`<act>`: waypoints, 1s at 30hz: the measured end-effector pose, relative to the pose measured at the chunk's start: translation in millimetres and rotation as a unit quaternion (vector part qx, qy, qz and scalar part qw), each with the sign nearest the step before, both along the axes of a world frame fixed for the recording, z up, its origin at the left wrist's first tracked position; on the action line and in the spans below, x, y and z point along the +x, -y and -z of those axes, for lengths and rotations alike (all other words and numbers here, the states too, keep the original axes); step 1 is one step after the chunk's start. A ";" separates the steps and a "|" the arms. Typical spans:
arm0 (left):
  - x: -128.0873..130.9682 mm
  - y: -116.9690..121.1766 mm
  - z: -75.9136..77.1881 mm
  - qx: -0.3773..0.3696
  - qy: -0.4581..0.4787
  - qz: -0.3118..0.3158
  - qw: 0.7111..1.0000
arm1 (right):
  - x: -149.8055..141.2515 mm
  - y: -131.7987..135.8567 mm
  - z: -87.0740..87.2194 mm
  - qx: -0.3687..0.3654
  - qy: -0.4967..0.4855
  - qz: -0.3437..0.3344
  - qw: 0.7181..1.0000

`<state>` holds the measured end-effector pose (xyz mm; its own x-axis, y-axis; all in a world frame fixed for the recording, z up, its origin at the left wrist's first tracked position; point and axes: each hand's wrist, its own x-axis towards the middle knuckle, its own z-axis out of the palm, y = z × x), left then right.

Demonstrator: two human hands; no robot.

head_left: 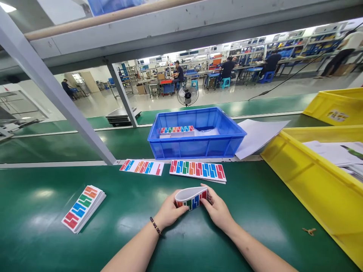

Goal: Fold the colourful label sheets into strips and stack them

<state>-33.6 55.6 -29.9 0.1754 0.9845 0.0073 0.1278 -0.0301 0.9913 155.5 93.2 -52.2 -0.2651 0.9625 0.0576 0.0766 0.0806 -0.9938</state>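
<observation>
Between my two hands a printed paper strip is bent over into a loop, its coloured blocks facing me. My left hand pinches the rounded left end, thumb in front. At the right, where the ends meet, my right hand grips it with thumb and fingers. Just beyond lie a flat stack of printed strips and a single strip with gaps among its blocks. A pile of folded strips rests on the green work surface to the left.
A blue bin holding more strips stands behind the strips. Yellow bins with papers line the right, beside a white sheet. Tan rubber bands lie nearby. A metal post rises at left. People sit at distant benches.
</observation>
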 end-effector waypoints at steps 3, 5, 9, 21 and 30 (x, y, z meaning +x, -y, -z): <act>-0.2 0.3 0.1 0.001 -0.028 -0.003 1.000 | 0.8 -0.9 -0.7 0.014 0.006 -0.006 1.000; 0.1 0.6 -1.3 0.002 -0.045 -0.003 0.999 | 0.7 -0.7 -2.5 0.025 0.012 -0.008 1.000; 1.9 1.6 -7.4 0.012 -0.065 -0.010 0.998 | 0.5 -0.4 -5.4 0.045 0.028 -0.005 0.999; 1.6 -0.7 1.3 -0.002 -0.100 -0.080 0.992 | 3.3 -3.2 -16.4 0.076 0.073 -0.028 0.994; 5.2 -1.7 -4.0 -0.118 0.042 -0.101 0.987 | 6.1 -2.1 -28.6 -0.085 0.003 -0.048 0.995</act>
